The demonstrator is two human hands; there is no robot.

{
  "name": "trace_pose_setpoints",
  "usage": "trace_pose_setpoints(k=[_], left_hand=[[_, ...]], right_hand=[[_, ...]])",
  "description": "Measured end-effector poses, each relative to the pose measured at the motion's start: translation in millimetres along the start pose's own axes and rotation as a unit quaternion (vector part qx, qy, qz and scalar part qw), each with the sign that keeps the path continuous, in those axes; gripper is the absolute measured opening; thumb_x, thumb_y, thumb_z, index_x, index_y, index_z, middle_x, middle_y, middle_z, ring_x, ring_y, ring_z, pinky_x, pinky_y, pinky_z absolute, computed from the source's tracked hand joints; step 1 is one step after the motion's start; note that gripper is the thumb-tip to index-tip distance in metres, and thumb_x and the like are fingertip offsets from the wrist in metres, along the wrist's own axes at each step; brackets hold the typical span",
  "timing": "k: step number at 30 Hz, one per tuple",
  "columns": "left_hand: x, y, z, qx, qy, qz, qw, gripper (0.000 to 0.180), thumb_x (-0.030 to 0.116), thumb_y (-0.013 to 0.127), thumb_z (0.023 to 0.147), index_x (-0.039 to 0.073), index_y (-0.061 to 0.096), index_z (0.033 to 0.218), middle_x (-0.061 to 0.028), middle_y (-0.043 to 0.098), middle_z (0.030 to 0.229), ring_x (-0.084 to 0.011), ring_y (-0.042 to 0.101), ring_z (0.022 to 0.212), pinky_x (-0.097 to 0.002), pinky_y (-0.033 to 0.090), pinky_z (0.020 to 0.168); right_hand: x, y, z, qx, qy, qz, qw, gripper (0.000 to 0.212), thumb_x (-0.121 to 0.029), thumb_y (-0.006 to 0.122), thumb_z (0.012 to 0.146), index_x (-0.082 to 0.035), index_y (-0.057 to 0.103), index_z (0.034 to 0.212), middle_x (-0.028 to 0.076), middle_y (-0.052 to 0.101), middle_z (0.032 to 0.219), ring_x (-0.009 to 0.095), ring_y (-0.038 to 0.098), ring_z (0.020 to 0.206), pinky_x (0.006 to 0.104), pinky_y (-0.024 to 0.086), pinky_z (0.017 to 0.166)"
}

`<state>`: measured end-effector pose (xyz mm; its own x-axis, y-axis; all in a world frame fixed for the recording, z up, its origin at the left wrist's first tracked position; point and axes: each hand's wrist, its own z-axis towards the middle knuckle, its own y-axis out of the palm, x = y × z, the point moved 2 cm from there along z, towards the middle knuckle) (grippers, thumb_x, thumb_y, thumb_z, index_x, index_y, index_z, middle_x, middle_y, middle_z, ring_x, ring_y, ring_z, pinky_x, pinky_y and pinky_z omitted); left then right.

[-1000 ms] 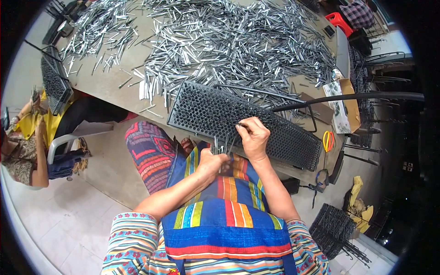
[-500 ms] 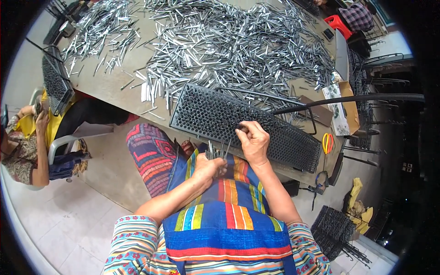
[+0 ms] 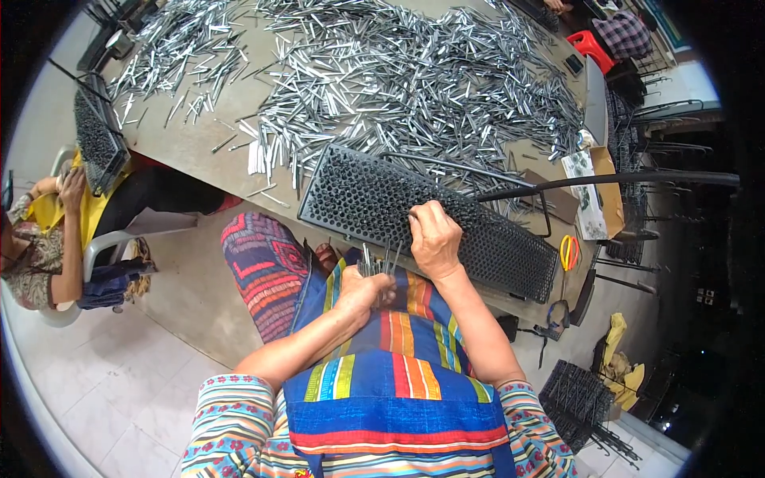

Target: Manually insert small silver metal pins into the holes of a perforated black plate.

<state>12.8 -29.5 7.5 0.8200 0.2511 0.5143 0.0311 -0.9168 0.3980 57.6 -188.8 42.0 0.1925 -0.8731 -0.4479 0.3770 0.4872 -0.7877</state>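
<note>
My left hand [image 3: 360,291] is closed around a bunch of thin metal strips [image 3: 370,261], their ends standing up above the fingers, over my lap. To its upper right, my right hand [image 3: 437,240] has its fingertips pinched together at the face of a long black rack [image 3: 358,190] full of small round holes. Whatever those fingertips hold is hidden behind the hand. The rack lies tilted along the near edge of the table [image 3: 179,143], with a black wire frame at its far side.
A large heap of loose metal strips [image 3: 382,88] covers the table behind the rack. At right are orange-handled scissors [image 3: 568,252] and an open cardboard box [image 3: 603,187]. A black bar [image 3: 637,178] juts out over the table's right side. Another person [image 3: 52,247] sits at left beside a second black rack [image 3: 98,143].
My right hand has shifted slightly left and turned its back more upward at the rack's holes. The left hand keeps its bunch of strips in the same place.
</note>
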Motion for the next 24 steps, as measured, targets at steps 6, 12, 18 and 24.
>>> trace_pose_setpoints(k=[6,12,18,24], left_hand=[[-0.1,-0.2,1.8,0.004,0.000,-0.006,1.000,0.005,-0.001,0.063,0.074,0.000,0.060,0.069,-0.0076,0.061,0.061,-0.0149,0.056,0.046,-0.0270,0.046,0.043],[0.4,0.1,1.6,0.000,-0.008,-0.007,1.000,0.004,-0.002,0.062,0.075,0.000,0.060,0.072,-0.0086,0.061,0.063,-0.0157,0.057,0.048,-0.0271,0.047,0.045],[1.3,1.0,-0.8,-0.001,-0.014,-0.024,1.000,0.002,-0.003,0.062,0.075,-0.001,0.060,0.075,-0.0095,0.062,0.065,-0.0163,0.057,0.049,-0.0276,0.049,0.047],[2.5,8.3,-2.1,-0.008,-0.012,-0.024,1.000,0.003,-0.003,0.061,0.074,0.000,0.060,0.074,-0.0085,0.062,0.064,-0.0156,0.057,0.049,-0.0264,0.048,0.046]], right_hand=[[5.4,-4.8,-5.3,0.057,-0.031,-0.004,0.998,0.010,-0.001,0.065,0.075,-0.005,0.061,0.084,0.010,0.058,0.077,0.028,0.060,0.063,0.0360,0.048,0.057],[0.2,-8.7,-10.9,0.052,0.011,0.017,0.998,0.009,0.003,0.064,0.076,-0.002,0.061,0.082,0.012,0.059,0.075,0.029,0.061,0.064,0.0349,0.048,0.057],[10.1,-10.6,-22.5,0.066,0.062,0.048,0.995,0.006,0.003,0.065,0.076,-0.001,0.062,0.080,0.013,0.060,0.074,0.029,0.061,0.063,0.0348,0.048,0.055],[6.0,-12.2,-26.4,0.036,0.114,0.077,0.990,0.010,0.000,0.067,0.076,0.000,0.066,0.086,0.009,0.060,0.073,0.018,0.059,0.058,0.0286,0.046,0.053]])
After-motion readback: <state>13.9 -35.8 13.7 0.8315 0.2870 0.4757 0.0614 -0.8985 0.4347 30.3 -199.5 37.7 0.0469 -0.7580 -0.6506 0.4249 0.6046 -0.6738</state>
